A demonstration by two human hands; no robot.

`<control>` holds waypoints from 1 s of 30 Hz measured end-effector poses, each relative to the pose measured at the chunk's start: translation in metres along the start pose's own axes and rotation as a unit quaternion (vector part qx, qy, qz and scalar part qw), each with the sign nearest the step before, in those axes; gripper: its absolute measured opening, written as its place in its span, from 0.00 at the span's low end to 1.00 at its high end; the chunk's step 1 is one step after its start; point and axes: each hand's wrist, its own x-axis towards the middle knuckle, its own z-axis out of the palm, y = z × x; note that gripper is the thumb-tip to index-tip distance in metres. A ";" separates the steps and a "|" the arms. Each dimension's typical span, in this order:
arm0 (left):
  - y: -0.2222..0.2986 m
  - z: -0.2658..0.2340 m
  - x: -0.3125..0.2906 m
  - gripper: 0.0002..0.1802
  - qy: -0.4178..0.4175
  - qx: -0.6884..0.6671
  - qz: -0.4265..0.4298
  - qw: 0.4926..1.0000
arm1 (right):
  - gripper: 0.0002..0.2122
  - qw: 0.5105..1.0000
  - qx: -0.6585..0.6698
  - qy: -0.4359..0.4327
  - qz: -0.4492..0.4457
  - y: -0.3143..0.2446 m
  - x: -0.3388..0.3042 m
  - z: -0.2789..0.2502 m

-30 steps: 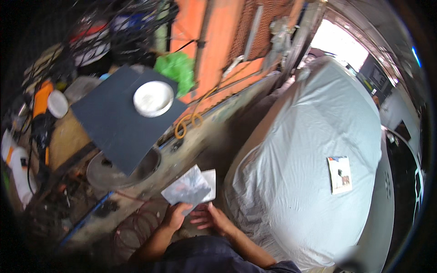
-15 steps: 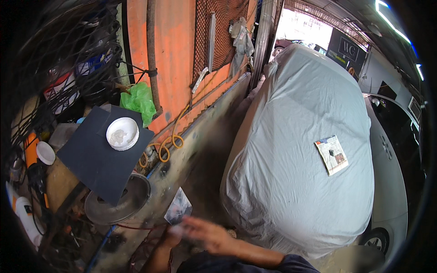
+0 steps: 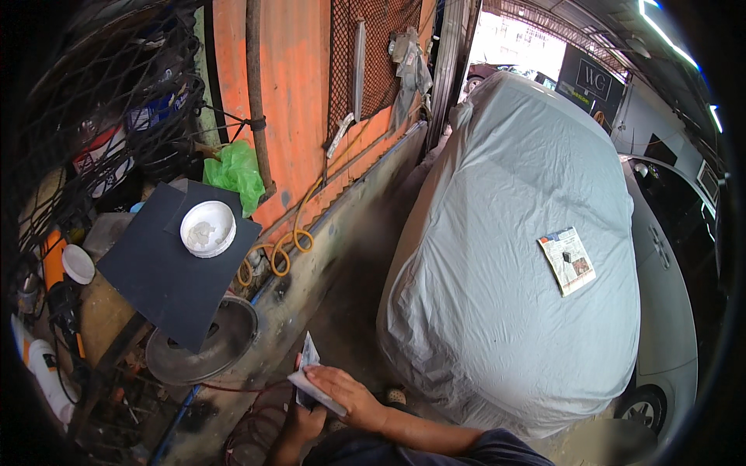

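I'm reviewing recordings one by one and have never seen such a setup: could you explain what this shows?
There is no machine here: a person works bare-handed. The view comes from the left of two wide fisheye cameras worn on the head, looking down, so straight edges bend near the rim. The left hand holds thin, pale sheet material, and the right hand lies against it. To the left, a dark flat panel bears a shallow white container with some pale residue inside. To the right, a large grey cover drapes over something car-shaped; a printed paper lies on it, with a small dark object on top.
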 end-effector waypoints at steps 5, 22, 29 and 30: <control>0.045 0.013 -0.004 0.53 -0.030 -0.015 -0.018 0.999 | 0.36 0.997 -0.053 0.027 0.058 0.022 0.010 -0.025; 0.050 -0.010 0.034 0.47 0.095 -0.137 0.005 0.986 | 0.29 0.987 -0.025 -0.084 -0.136 -0.034 0.011 -0.018; 0.064 -0.001 0.020 0.42 0.086 -0.065 0.040 0.993 | 0.31 0.999 -0.016 -0.022 -0.031 -0.003 0.018 -0.028; 0.062 -0.005 0.021 0.41 0.090 -0.073 0.033 0.993 | 0.31 0.999 0.014 -0.017 -0.044 -0.015 0.017 -0.023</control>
